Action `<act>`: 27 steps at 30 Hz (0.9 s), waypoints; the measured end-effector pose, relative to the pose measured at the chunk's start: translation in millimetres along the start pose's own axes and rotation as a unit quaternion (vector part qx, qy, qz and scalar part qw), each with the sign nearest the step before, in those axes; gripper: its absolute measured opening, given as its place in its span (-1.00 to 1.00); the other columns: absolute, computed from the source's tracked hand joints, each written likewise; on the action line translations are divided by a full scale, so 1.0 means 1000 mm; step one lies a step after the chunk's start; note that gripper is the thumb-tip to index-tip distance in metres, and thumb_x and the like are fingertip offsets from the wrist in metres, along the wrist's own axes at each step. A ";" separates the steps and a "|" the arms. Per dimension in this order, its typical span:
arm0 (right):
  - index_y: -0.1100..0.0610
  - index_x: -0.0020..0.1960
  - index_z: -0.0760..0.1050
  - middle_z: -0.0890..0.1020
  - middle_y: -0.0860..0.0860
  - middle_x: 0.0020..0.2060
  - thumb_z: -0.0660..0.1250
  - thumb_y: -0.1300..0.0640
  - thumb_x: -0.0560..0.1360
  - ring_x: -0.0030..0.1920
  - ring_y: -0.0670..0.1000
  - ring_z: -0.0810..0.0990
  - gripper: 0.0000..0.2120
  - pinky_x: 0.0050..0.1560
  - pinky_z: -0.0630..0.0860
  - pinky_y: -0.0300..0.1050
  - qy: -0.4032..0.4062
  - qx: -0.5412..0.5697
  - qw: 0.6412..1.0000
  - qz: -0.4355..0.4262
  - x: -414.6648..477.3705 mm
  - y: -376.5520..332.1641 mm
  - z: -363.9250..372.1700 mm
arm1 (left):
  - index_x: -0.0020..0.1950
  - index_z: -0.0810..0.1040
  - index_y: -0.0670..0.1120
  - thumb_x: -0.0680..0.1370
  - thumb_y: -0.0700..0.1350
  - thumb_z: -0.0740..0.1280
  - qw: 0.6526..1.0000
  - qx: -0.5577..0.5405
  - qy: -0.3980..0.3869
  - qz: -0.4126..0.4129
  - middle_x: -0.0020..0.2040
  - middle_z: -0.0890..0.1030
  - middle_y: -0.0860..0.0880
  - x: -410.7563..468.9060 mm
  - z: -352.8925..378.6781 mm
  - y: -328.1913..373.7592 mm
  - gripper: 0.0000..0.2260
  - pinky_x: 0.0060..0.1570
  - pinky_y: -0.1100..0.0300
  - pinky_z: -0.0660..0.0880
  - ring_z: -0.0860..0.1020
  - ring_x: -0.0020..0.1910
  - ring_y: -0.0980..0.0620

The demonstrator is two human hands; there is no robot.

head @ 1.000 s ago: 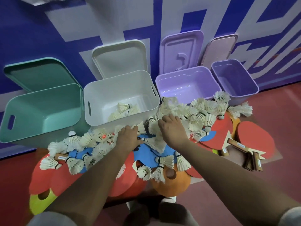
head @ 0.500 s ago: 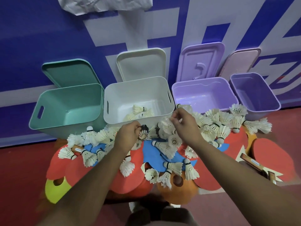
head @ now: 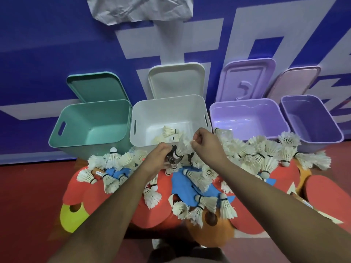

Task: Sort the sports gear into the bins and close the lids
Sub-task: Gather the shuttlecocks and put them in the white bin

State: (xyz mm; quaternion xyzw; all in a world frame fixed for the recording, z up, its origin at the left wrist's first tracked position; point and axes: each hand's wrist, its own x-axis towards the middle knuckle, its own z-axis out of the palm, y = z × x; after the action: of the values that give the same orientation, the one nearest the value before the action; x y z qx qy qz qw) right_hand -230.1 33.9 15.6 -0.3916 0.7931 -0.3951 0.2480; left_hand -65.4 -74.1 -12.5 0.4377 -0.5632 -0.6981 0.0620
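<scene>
Four plastic bins stand in a row against the blue wall with white markings [head: 57, 44]: a teal plastic bin [head: 91, 111], a white plastic bin [head: 171, 109], a lilac plastic bin [head: 247, 112] and a darker purple plastic bin [head: 311, 111]. All four are uncovered. Behind each, a lid leans upright on the wall: the teal lid [head: 95, 86], the white lid [head: 176, 78], the lilac lid [head: 247, 78] and the pale pink lid [head: 296, 80]. A few loose shuttlecocks [head: 169, 130] lie on the floor of the white plastic bin. In front of the bins, a heap of white feather shuttlecocks [head: 266, 154] is spread over round red table-tennis bats [head: 322, 196], flat blue pieces [head: 182, 185], a yellow disc cone with a hole [head: 70, 217] and an orange disc cone [head: 212, 234]. The left hand [head: 156, 157] is raised above the heap, just short of the near rim of the white plastic bin, with its fingers curled round a small bunch of shuttlecocks [head: 173, 160], their cork ends pointing down. The right hand [head: 206, 144] is just beside it, at the same rim, with thumb and fingertips pinching a tuft of white feathers [head: 187, 144]. I cannot tell whether that tuft belongs to the same bunch. A crumpled white sheet [head: 140, 8] hangs on the wall above. The floor [head: 28, 196] is red.
</scene>
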 end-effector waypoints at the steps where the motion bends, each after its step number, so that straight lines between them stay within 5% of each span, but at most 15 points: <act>1: 0.15 -0.11 0.45 0.49 -0.04 -0.39 0.32 0.24 0.46 -0.36 -0.06 0.46 -0.95 -0.34 0.37 -0.16 -0.003 -0.004 1.000 0.013 0.001 0.001 0.001 | 0.20 0.52 0.03 0.55 0.20 0.29 1.000 -0.020 -0.009 -0.014 0.22 0.60 -0.09 0.006 -0.001 -0.005 -0.66 0.28 -0.22 0.43 0.58 0.18 -0.11; 4: 0.15 -0.14 0.49 0.55 -0.03 -0.34 0.34 0.24 0.43 -0.29 -0.03 0.54 -0.96 -0.29 0.43 -0.16 -0.001 -0.008 0.999 0.053 0.004 0.008 0.001 | 0.48 0.29 0.10 0.40 0.42 0.33 0.998 -0.014 -0.057 -0.032 0.43 0.44 -0.02 0.010 -0.002 -0.011 -0.25 0.42 -0.09 0.29 0.43 0.38 0.01; 8: 0.15 -0.15 0.55 0.61 0.02 -0.28 0.32 0.17 0.49 -0.23 0.01 0.58 -0.92 -0.17 0.52 -0.06 -0.026 0.046 0.996 0.075 -0.001 0.019 -0.006 | 0.40 0.28 0.12 0.36 0.09 0.55 0.983 0.131 -0.124 0.027 0.27 0.56 -0.01 0.008 0.018 0.002 -0.30 0.27 0.04 0.46 0.54 0.24 0.06; 11: 0.12 -0.08 0.58 0.60 -0.03 -0.26 0.24 0.04 0.60 -0.28 -0.06 0.54 -0.79 -0.20 0.43 -0.13 -0.029 0.083 0.994 0.065 -0.013 0.026 -0.021 | 0.40 0.35 0.09 0.41 -0.09 0.54 0.977 0.139 -0.146 0.063 0.22 0.61 0.07 0.015 0.026 0.003 -0.38 0.27 0.07 0.46 0.56 0.23 0.09; 14: 0.10 0.09 0.56 0.56 -0.02 -0.05 0.26 0.00 0.59 -0.13 -0.03 0.56 -0.79 -0.06 0.44 -0.13 0.003 -0.048 0.999 0.022 -0.026 0.051 -0.041 | 0.45 0.33 0.07 0.37 -0.03 0.57 0.986 0.112 -0.116 0.054 0.27 0.58 0.08 0.021 0.030 -0.001 -0.29 0.34 0.04 0.41 0.54 0.25 0.11; 19: 0.09 0.29 0.47 0.50 0.06 0.11 0.34 0.00 0.52 0.10 0.11 0.53 -0.62 0.02 0.52 0.00 -0.076 -0.265 0.961 0.006 -0.046 0.092 -0.034 | 0.41 0.35 0.09 0.35 0.02 0.58 0.981 0.158 -0.109 0.031 0.22 0.59 0.14 0.027 0.039 -0.016 -0.31 0.25 0.15 0.47 0.56 0.21 0.14; 21: 0.12 0.23 0.51 0.50 0.09 0.08 0.32 0.06 0.52 0.13 0.14 0.50 -0.69 -0.03 0.54 0.04 -0.079 -0.300 0.951 0.006 -0.048 0.099 -0.020 | 0.36 0.35 0.12 0.40 -0.04 0.55 0.981 0.159 -0.104 0.028 0.19 0.56 0.20 0.025 0.044 -0.018 -0.39 0.08 0.35 0.46 0.55 0.19 0.15; 24: 0.17 -0.12 0.56 0.52 0.10 -0.11 0.37 0.27 0.38 -0.02 0.18 0.51 -0.92 -0.25 0.48 -0.04 -0.049 -0.352 0.935 0.000 -0.050 0.100 -0.005 | 0.48 0.25 0.15 0.41 -0.02 0.54 0.980 0.178 -0.093 0.015 0.29 0.45 0.17 0.023 0.045 -0.019 -0.27 0.01 0.33 0.42 0.48 0.23 0.12; 27: 0.17 -0.29 0.53 0.53 0.09 -0.26 0.44 0.40 0.09 -0.21 0.15 0.52 -0.75 -0.39 0.36 -0.12 -0.026 -0.390 0.920 -0.010 -0.052 0.099 -0.001 | 0.51 0.23 0.10 0.42 -0.02 0.53 0.977 0.195 -0.084 0.024 0.30 0.41 0.15 0.021 0.044 -0.019 -0.26 -0.12 0.39 0.41 0.45 0.21 0.11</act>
State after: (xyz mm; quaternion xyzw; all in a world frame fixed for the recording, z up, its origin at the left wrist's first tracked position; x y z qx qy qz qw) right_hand -242.9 114.8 -60.9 -0.4754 0.8736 -0.0465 0.0926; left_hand -100.4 -46.8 -40.9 0.3674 -0.7022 -0.6073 -0.0557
